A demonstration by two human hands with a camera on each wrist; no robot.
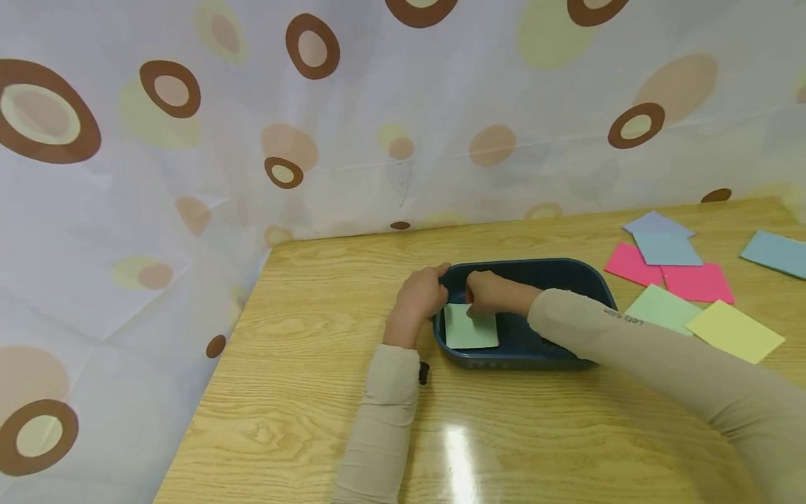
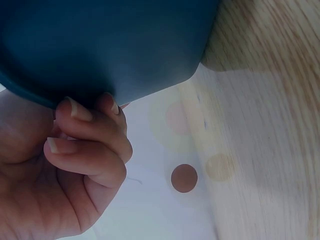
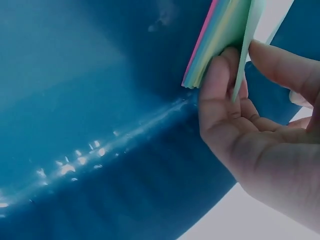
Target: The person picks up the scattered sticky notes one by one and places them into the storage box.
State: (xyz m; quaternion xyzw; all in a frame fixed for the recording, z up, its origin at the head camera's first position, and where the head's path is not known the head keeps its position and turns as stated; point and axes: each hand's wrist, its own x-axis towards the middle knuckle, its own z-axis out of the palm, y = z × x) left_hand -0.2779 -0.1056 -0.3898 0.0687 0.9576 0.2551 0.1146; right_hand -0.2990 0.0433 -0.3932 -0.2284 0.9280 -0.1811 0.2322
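On the left, a white cloth (image 1: 352,105) with brown, peach and yellow ovals is hanging behind a wood-grain worktop (image 1: 302,350). Further right, a person's left hand (image 1: 417,297), showing below a beige sleeve (image 1: 380,420), is gripping the left end of a dark blue tray (image 1: 510,363), its fingers curling at the rim. Inside that end of the tray, a small stack of coloured paper (image 3: 212,50) is resting, its edges showing pink, blue, yellow and green. The right hand (image 1: 491,292) is reaching in from the right and pinching a pale green sheet (image 1: 471,332) on the stack between thumb and fingers; close up, I'm seeing fingertips sitting between this sheet and the rest, holding it slightly apart. Right of the tray, loose papers are lying partly overlapped: two pink sheets (image 1: 699,282), a light blue sheet (image 1: 669,249) covering part of a lavender sheet (image 1: 658,222), and, nearer me, a second green sheet (image 1: 661,308) touching a yellow sheet (image 1: 735,331). At the far right, another blue piece (image 1: 777,253) is lying apart, running out of view.
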